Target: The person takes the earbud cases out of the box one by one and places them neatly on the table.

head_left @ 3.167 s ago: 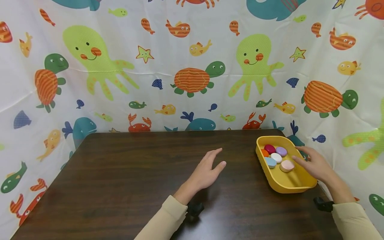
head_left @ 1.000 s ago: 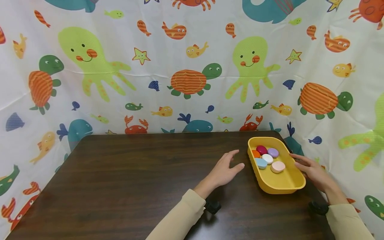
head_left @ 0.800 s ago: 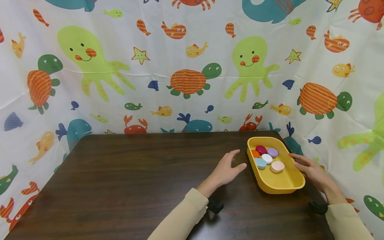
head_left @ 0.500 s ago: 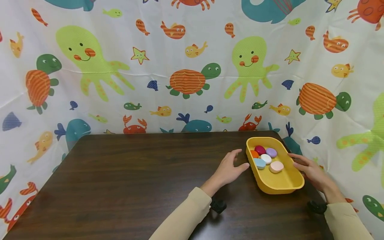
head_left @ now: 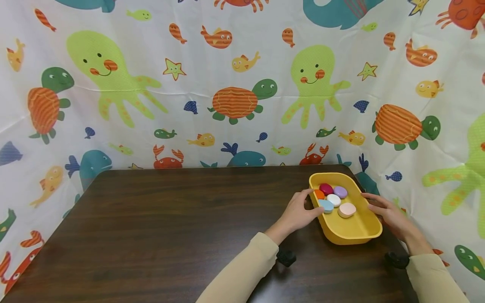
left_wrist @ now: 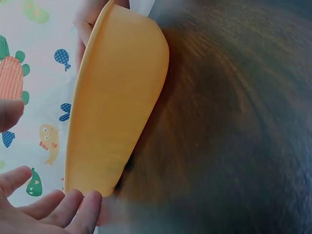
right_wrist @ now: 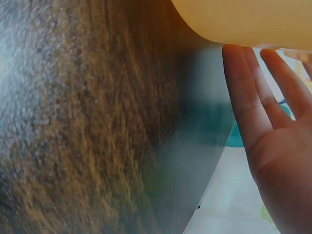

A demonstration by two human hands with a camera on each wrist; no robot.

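A yellow tray [head_left: 361, 225] with rounded corners stands at the table's right side. In it lie several smooth rounded pieces: crimson [head_left: 326, 189], lilac [head_left: 340, 192], orange [head_left: 319, 194], white [head_left: 333, 200], light blue [head_left: 326, 206] and pale pink [head_left: 346, 210]. My left hand [head_left: 297, 213] is at the tray's left side, thumb at the rim and fingers spread. In the left wrist view its fingertips [left_wrist: 90, 207] come close to the tray's near end. My right hand [head_left: 392, 219] touches the right side; straight fingertips [right_wrist: 234, 56] meet the outer wall in the right wrist view.
The dark wooden table [head_left: 170, 235] stretches far to the left. A white curtain [head_left: 151, 50] printed with sea animals hangs behind it and along both sides, close beyond my right hand. Black wrist devices [head_left: 286, 257] sit under both sleeves.
My left hand has moved right, up to the tray's left rim. My right hand has gone from over the tray's right rim down to its outer side. The view has shifted slightly.
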